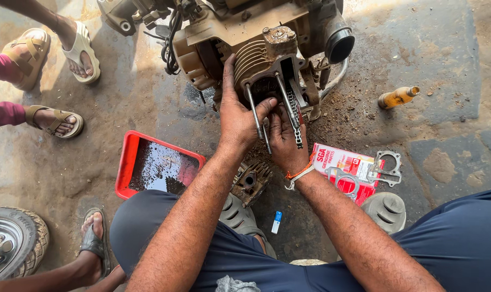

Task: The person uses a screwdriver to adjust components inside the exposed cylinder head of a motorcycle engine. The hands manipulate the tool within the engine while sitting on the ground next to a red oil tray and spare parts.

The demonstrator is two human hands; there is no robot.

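A dirty small engine point(240, 32) stands on the ground in front of me, its finned cylinder point(253, 57) and long studs pointing at me. My left hand point(235, 116) grips the cylinder base, thumb against a stud point(254, 111). My right hand point(284, 141) reaches under the open bore beside the hanging timing chain point(295, 121); its fingers are curled, and whether they hold anything is hidden. An orange thread and a white band circle my right wrist.
A red tray point(127, 162) holds dark oil at left. A finned engine part point(251, 181) lies by my knee. A red packet point(340, 162) with metal gaskets point(386, 167), a small amber bottle point(398, 97), a tyre point(10, 243), and other people's sandalled feet point(80, 51) are around.
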